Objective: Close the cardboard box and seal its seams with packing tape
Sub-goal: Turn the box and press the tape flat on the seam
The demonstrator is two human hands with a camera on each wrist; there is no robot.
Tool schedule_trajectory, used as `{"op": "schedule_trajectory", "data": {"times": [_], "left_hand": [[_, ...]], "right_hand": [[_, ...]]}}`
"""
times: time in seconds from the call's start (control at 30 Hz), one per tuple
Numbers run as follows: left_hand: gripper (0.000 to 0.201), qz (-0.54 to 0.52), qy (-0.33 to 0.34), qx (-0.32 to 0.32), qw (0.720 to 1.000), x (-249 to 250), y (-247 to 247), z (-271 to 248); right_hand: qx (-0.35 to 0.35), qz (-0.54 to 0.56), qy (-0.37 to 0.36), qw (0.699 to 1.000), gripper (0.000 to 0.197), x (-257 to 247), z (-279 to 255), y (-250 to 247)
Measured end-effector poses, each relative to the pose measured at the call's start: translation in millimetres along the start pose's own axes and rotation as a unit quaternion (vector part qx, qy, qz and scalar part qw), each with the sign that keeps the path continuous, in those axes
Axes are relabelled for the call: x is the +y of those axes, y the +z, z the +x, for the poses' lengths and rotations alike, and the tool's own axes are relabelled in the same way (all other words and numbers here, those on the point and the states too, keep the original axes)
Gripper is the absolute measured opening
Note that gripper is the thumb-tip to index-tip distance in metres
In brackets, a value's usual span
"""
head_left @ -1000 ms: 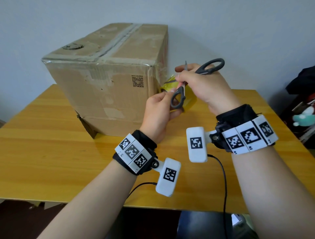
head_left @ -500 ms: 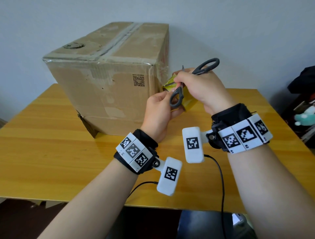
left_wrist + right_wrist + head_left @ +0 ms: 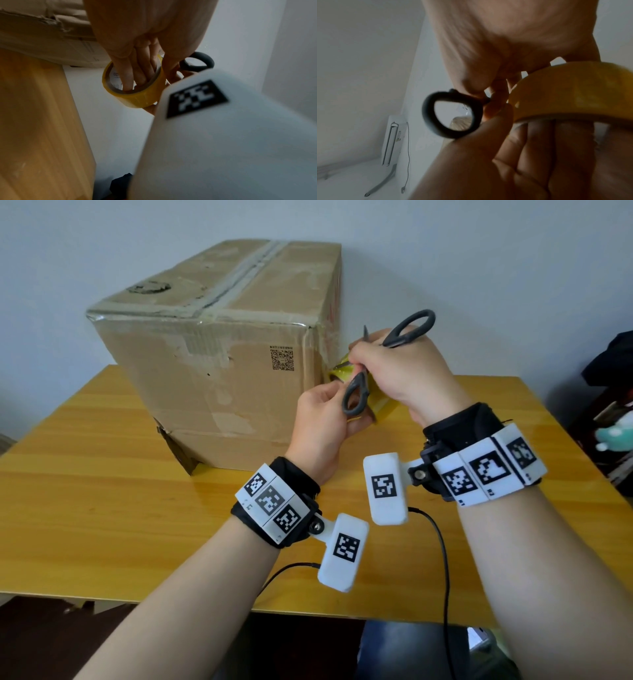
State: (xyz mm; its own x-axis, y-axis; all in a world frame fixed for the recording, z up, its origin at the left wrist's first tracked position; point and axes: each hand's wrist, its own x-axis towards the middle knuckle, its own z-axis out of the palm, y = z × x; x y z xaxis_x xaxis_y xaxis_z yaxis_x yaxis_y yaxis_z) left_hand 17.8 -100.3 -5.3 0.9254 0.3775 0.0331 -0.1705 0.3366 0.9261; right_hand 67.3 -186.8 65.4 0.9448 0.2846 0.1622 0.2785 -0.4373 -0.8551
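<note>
The closed cardboard box (image 3: 212, 378) stands on the wooden table (image 3: 102, 508), with tape along its top seam. My left hand (image 3: 322, 419) holds the yellow tape roll (image 3: 137, 100), fingers curled through its core, just right of the box's front right edge. Only a sliver of the roll (image 3: 337, 371) shows in the head view. My right hand (image 3: 400, 371) grips the black-handled scissors (image 3: 407, 328) right above the roll; their handles stand apart. The blades are mostly hidden by the fingers. In the right wrist view one scissor loop (image 3: 452, 115) sits beside the roll (image 3: 573, 92).
The box stands near the white wall at the table's back. A dark bundle of cloth (image 3: 609, 361) and a teal soft toy (image 3: 613, 436) lie beyond the table's right edge. Black cables (image 3: 442, 559) hang from the wrist cameras over the front edge.
Both hands have shifted a little left, bringing the roll and the scissors up against the box's front right edge.
</note>
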Motion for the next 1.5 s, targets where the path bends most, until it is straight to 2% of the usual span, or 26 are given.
{"op": "schedule_trajectory", "data": {"times": [0.13,0.27,0.37,0.47,0.63,0.77,0.87,0.97,1.1,1.2,1.33,1.43,1.5], "left_hand": [[0.025,0.0,-0.01,0.007,1.0,0,-1,-1],[0.018,-0.006,-0.019,0.007,1.0,3,-1,1],[0.02,-0.002,-0.018,0.006,1.0,1,-3,1],[0.031,-0.001,-0.012,0.0,1.0,-3,-6,1],[0.022,0.002,-0.015,0.0,1.0,-1,-7,0],[0.014,0.026,-0.018,0.005,0.999,-2,-5,0],[0.01,0.029,-0.016,0.018,0.999,-5,-5,-1],[0.018,0.056,-0.006,0.018,0.998,-8,-7,0],[0.028,0.113,0.008,0.016,0.993,-11,-3,3],[0.036,0.171,0.013,0.004,0.985,-19,0,7],[0.041,0.209,-0.019,-0.016,0.978,-31,7,18],[0.039,0.245,-0.017,-0.017,0.969,-42,15,37],[0.046,0.273,-0.025,-0.013,0.962,-51,20,54]], "right_hand": [[-0.014,-0.004,0.01,1.0,0.028,0,3,6],[0.007,0.013,0.015,1.0,0.021,3,7,2],[0.042,0.019,0.015,0.999,0.03,4,9,-5],[0.053,0.028,0.012,0.998,0.023,3,10,-12],[0.052,0.059,0.02,0.997,0.029,5,15,-12],[0.044,0.02,0.003,0.999,0.02,10,18,3],[0.067,0.045,0.021,0.996,0.015,17,22,0],[0.095,0.083,0.044,0.991,0.023,24,27,-18],[0.045,0.079,0.038,0.995,0.026,41,26,-25],[0.024,0.063,0.062,0.996,0.03,54,23,-19],[0.014,0.098,0.114,0.989,0.024,77,32,-12],[0.004,0.123,0.151,0.981,0.014,95,38,-11],[0.006,0.134,0.178,0.975,0.012,109,43,-13]]}}
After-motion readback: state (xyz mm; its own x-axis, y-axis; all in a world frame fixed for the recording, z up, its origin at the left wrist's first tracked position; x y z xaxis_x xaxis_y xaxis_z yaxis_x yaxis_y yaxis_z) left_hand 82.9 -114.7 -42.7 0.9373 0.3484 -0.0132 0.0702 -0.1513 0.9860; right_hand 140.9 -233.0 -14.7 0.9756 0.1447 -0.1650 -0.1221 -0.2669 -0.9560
